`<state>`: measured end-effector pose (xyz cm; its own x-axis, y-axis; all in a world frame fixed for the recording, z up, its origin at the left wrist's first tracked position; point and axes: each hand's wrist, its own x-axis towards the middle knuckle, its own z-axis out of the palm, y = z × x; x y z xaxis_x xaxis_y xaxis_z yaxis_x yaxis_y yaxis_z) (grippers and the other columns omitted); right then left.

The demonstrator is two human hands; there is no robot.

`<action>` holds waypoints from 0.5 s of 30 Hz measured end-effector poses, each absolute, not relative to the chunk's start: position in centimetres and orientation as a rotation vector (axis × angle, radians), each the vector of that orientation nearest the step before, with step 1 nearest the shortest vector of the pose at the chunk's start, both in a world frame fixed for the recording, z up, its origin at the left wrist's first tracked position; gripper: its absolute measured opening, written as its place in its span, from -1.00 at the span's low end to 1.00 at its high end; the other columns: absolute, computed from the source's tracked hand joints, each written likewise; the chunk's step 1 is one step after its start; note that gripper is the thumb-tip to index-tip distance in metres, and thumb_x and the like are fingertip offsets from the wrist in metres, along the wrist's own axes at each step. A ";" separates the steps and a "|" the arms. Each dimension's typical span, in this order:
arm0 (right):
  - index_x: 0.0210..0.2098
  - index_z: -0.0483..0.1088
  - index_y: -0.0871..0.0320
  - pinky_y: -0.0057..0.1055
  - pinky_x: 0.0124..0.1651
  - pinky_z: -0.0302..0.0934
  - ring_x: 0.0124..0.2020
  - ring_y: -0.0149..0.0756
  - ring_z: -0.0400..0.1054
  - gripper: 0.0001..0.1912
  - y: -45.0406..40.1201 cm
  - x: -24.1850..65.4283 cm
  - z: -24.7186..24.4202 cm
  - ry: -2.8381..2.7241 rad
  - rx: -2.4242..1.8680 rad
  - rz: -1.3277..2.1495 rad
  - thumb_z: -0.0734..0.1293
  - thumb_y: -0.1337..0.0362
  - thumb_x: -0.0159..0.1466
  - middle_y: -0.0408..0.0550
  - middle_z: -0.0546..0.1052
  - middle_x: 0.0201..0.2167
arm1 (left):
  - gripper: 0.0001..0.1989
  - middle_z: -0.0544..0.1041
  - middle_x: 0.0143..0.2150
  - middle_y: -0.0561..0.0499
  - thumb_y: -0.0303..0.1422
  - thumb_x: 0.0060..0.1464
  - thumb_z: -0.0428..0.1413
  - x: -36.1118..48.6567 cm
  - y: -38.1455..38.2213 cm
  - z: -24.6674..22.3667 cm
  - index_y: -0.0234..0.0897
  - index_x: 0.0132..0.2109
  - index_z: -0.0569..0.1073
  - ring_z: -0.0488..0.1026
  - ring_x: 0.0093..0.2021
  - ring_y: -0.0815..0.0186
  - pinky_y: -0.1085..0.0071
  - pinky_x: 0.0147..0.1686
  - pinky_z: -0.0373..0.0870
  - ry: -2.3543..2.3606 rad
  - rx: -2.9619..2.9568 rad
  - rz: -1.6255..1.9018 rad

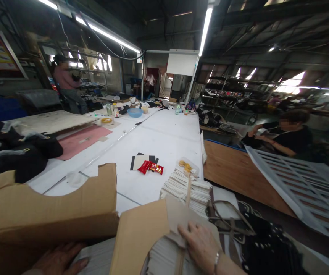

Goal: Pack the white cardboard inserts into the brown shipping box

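Observation:
An open cardboard box (50,210) stands at the lower left. My left hand (60,259) reaches inside it, fingers spread on a stack of thin grey sheets (95,258). At the bottom centre my right hand (199,242) rests with its fingers over a grey sheet (181,214) beside a tan cardboard flap (141,233). Below that hand, a bundle of light strips (161,256) shows in part. Whether the right fingers grip the sheet's edge is unclear. Another banded stack of pale strips (187,189) lies just beyond.
On the white table (167,133) are red packets (150,167), a plastic tray of yellow items (186,166) and a blue bowl (134,112). Black bags (15,156) lie left; dark straps (233,221) lie right. One person (287,133) sits right, another (67,82) stands back left.

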<state>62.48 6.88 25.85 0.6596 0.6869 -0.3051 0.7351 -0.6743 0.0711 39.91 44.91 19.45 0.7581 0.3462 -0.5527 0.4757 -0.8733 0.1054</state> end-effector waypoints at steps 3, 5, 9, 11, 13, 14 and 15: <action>0.19 0.24 -0.04 -0.14 -0.11 0.27 0.00 0.08 0.31 -0.26 6.2 62.1 24.2 1.089 2.791 -0.499 0.41 0.33 0.02 0.10 0.41 0.02 | -0.26 0.37 0.21 -0.09 0.18 -0.01 -0.25 40.0 44.9 20.1 -0.07 0.18 0.34 0.27 0.22 0.02 0.06 0.20 0.08 0.618 2.683 -0.808; 0.20 0.23 0.00 -0.11 -0.02 0.24 0.06 0.08 0.24 -0.16 5.8 62.6 24.2 1.059 2.876 -0.555 0.49 0.10 -0.06 0.09 0.36 0.07 | -0.27 0.36 0.22 -0.03 0.18 -0.01 -0.25 40.2 44.9 20.3 -0.04 0.18 0.32 0.26 0.22 0.06 0.09 0.20 0.06 0.624 2.669 -0.822; 0.23 0.18 0.16 -0.08 0.11 0.15 0.16 0.13 0.12 0.11 5.5 63.9 24.3 1.046 2.902 -0.576 0.55 -0.03 -0.26 0.18 0.25 0.18 | -0.27 0.35 0.22 -0.05 0.17 0.00 -0.23 40.3 45.1 20.1 -0.08 0.18 0.33 0.27 0.22 0.07 0.14 0.20 0.06 0.614 2.657 -0.836; 0.23 0.17 0.19 -0.09 0.11 0.14 0.15 0.12 0.13 0.13 5.5 64.2 24.0 1.082 2.898 -0.539 0.56 -0.02 -0.26 0.19 0.27 0.15 | -0.24 0.37 0.21 -0.09 0.20 0.00 -0.24 40.2 45.4 19.6 -0.11 0.18 0.34 0.28 0.20 0.04 0.13 0.18 0.08 0.599 2.668 -0.791; 0.20 0.19 0.18 -0.13 0.09 0.16 0.11 0.08 0.17 0.07 5.5 64.5 23.7 1.138 2.895 -0.514 0.55 -0.03 -0.24 0.16 0.30 0.10 | -0.23 0.39 0.19 -0.09 0.23 -0.01 -0.25 39.9 45.6 18.9 -0.08 0.17 0.35 0.29 0.19 0.04 0.12 0.18 0.08 0.591 2.673 -0.747; 0.18 0.21 0.16 -0.14 0.08 0.17 0.09 0.06 0.19 0.04 5.4 64.6 23.6 1.164 2.890 -0.512 0.55 -0.04 -0.23 0.14 0.32 0.07 | -0.24 0.39 0.19 -0.08 0.23 -0.01 -0.25 39.8 45.7 18.6 -0.07 0.16 0.36 0.30 0.19 0.04 0.12 0.18 0.09 0.595 2.670 -0.734; 0.15 0.23 0.15 -0.15 0.06 0.18 0.06 0.04 0.21 0.01 5.4 64.8 23.6 1.187 2.884 -0.512 0.55 -0.05 -0.23 0.12 0.34 0.04 | -0.25 0.40 0.18 -0.07 0.23 -0.01 -0.24 39.7 45.8 18.4 -0.06 0.15 0.37 0.31 0.19 0.05 0.13 0.17 0.10 0.602 2.668 -0.717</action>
